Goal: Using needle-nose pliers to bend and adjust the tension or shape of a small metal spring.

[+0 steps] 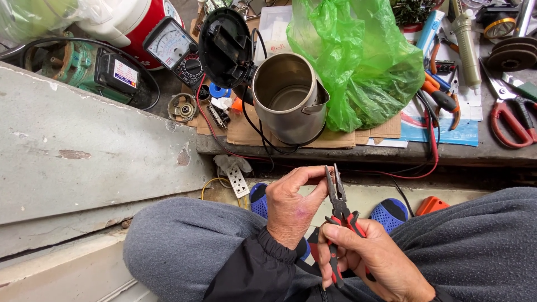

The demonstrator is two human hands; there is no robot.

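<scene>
Red-and-black handles of a pair of needle-nose pliers point(338, 215) sit in the right hand point(372, 257), whose fingers wrap narrowly around the grips at about 5 o'clock in the view. The steel tips point up toward 12 o'clock and meet the fingertips of the left hand point(291, 210), which curl in and pinch something at the tips; it is too small to tell what it is. Both hands hover above the person's lap, between knees in grey trousers point(179, 246), with dark sleeves at the wrists.

At 12 o'clock from the hands, on a sheet of cardboard point(246, 131) on the concrete ledge, stands an open stainless steel kettle point(288, 98), its black lid point(224, 47) tipped back to the 11 o'clock side. A crumpled green plastic bag point(361, 61) leans just beside the kettle at 1 o'clock. An analogue multimeter point(176, 47) lies at 11 o'clock, near a green motor point(84, 64) further left. Orange-handled pliers point(442, 92) and red-handled scissors point(512, 114) rest toward 2 o'clock. A red wire point(430, 151) drops off the ledge. Blue slippers point(389, 212) and a white power strip point(238, 180) lie on the floor below.
</scene>
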